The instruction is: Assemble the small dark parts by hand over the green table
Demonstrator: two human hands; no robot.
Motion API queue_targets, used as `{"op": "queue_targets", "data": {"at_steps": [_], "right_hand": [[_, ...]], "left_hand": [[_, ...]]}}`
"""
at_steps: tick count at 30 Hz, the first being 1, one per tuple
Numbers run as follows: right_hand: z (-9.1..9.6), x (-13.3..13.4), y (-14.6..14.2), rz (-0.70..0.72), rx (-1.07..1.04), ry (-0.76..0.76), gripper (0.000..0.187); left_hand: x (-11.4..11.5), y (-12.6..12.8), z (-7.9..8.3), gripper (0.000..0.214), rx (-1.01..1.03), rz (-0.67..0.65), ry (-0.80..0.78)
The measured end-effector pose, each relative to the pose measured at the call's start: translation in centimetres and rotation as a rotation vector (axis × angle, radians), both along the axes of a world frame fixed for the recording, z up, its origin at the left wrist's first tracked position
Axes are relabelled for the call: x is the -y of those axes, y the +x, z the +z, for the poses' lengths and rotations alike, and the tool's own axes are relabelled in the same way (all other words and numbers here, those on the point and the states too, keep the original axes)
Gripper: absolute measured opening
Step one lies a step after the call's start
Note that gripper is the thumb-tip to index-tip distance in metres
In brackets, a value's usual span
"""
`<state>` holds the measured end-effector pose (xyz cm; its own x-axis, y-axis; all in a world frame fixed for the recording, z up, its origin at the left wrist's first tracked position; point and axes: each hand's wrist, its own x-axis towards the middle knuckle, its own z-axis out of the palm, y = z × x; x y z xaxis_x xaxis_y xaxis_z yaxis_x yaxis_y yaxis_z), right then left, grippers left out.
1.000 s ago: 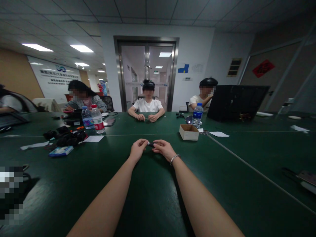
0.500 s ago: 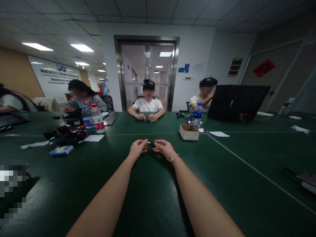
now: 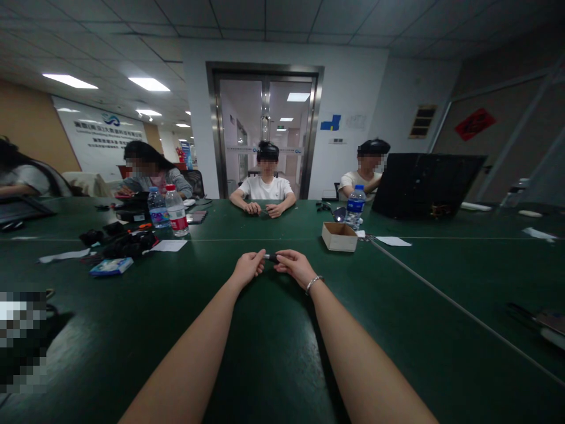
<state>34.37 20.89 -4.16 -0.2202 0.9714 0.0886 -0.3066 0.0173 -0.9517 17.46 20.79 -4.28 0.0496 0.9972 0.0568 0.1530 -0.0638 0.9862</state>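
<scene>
Both of my hands meet over the green table, each pinching one end of a short, slim black tool with a silver metal end (image 3: 271, 257). Thumb and fingers of my left hand (image 3: 247, 268) close on the silver end. My right hand (image 3: 296, 268), with a silver bracelet at the wrist, grips the thicker black end. The tool lies roughly level between them. Fingers cover much of it, so its exact kind cannot be made out.
Right of my hands stands an open cardboard box (image 3: 339, 238), with a blue-capped water bottle (image 3: 355, 207) behind it. Bottles, black gear and a blue-white packet (image 3: 111, 266) lie to the left. A person (image 3: 267, 187) sits opposite; others sit at both sides.
My hands keep their hold on the tool with almost no movement. The view has shifted very slightly. At the right, a seated person's hand has dropped from near the face.
</scene>
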Motion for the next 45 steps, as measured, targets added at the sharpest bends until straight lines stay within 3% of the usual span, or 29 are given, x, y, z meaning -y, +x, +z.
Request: {"op": "queue_targets", "data": {"at_steps": [2,4,9,12,13,15,18,21,24,27,30,33,35,38,45], "right_hand": [[0.0,0.02,-0.02,-0.005,-0.012,-0.004,0.018],[-0.04,0.02,-0.07,-0.009,-0.02,-0.009,0.018],[-0.07,0.03,-0.1,-0.014,0.01,-0.009,0.017],[-0.02,0.06,-0.02,-0.014,0.01,-0.007,0.018],[-0.01,0.06,0.01,-0.008,0.011,-0.006,0.018],[-0.01,0.04,0.04,-0.001,0.015,-0.002,0.018],[-0.06,-0.02,0.05,0.001,0.021,-0.002,0.019],[-0.07,-0.05,0.04,0.006,0.001,-0.003,0.019],[0.01,0.0,0.01,0.004,-0.005,-0.008,0.017],[0.13,0.09,-0.04,0.004,0.008,-0.014,0.016],[0.17,0.13,-0.03,0.002,0.009,-0.02,0.017],[0.11,0.09,0.01,-0.002,0.011,-0.015,0.017],[0.05,0.05,0.02,0.0,0.012,-0.01,0.017],[-0.03,0.01,0.05,0.006,0.017,-0.008,0.018],[-0.18,-0.1,0.1,0.006,0.02,0.0,0.019]], "left_hand": [[0.1,0.02,0.07,0.041,-0.029,-0.036,0.084],[0.22,0.04,0.2,0.048,0.014,-0.026,0.128],[0.01,0.03,0.1,0.043,-0.004,-0.016,-0.013],[-0.13,0.0,-0.11,0.036,-0.001,-0.068,0.101],[-0.14,0.0,-0.14,0.042,0.028,-0.062,0.121],[-0.14,0.0,-0.14,0.049,0.071,-0.041,0.077],[-0.12,0.01,-0.1,0.041,-0.02,-0.055,-0.011],[-0.03,0.02,-0.08,0.036,-0.078,-0.089,0.071],[0.03,0.02,-0.05,0.048,-0.004,-0.043,0.085],[0.03,0.03,-0.01,0.036,-0.022,-0.063,0.022],[0.18,0.03,0.1,0.028,-0.022,-0.094,0.08],[0.37,-0.01,0.27,0.04,0.074,-0.063,0.077],[0.37,-0.04,0.29,0.036,0.092,-0.074,0.048],[0.17,-0.06,0.14,0.027,0.069,-0.112,0.034],[0.33,0.03,0.07,0.045,0.026,-0.055,0.046]]}}
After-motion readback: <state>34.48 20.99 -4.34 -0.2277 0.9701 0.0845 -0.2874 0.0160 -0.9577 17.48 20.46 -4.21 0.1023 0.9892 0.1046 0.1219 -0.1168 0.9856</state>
